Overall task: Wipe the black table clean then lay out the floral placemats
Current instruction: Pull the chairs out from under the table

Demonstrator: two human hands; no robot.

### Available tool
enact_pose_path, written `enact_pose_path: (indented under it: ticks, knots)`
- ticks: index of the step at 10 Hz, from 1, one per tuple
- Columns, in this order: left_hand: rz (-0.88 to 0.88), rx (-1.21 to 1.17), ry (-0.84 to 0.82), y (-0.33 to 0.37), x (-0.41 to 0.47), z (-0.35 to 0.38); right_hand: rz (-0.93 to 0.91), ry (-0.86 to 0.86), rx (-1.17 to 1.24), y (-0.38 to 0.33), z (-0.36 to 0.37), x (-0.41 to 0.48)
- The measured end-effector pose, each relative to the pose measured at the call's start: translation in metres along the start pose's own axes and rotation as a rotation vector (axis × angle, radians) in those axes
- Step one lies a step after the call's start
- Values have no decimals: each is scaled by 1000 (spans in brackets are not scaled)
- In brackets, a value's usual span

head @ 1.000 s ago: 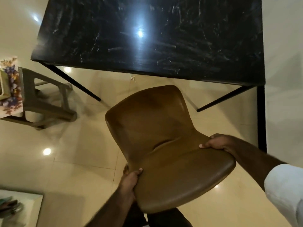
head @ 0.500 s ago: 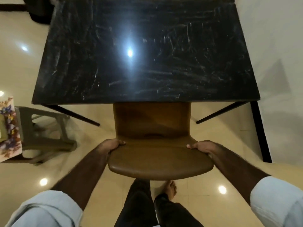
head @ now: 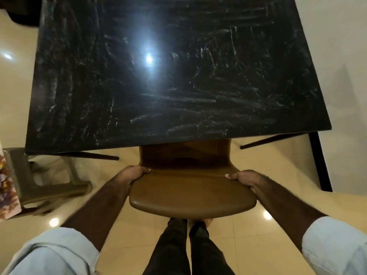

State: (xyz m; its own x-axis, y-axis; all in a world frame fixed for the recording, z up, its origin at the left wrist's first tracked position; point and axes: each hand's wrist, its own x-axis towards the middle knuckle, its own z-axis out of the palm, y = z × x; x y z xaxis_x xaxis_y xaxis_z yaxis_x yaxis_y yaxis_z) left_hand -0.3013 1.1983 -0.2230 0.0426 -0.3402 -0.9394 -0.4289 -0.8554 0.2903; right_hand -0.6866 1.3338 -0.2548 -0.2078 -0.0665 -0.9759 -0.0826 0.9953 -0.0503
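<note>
left hand point(head: 132, 174) clamped on brown chair point(head: 190, 193) backrest's 9 o'clock edge | right hand point(head: 244, 178) clamped on its 3 o'clock edge | chair seat tucked under black bench point(head: 168, 76), 12 o'clock, smeared | floral placemats point(head: 8, 187) on stool point(head: 49, 175), 9 o'clock

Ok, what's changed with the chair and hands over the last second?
The brown chair swung square to the black table and slid forward, its seat front now under the edge. The left hand shifted from the back's rim to its side; the right hand kept its hold. The tabletop stays bare and the floral placemats stay off it.
</note>
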Motion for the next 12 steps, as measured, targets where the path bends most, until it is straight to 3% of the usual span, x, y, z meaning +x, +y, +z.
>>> enact_pose_path:
  ticks: [3,12]
  knots:
    - [-142,9,9,-35,20,-20,-48,13,-3,8,16,-5]
    - [-143,24,-17,-39,58,-21,15,23,6,-10,14,7]
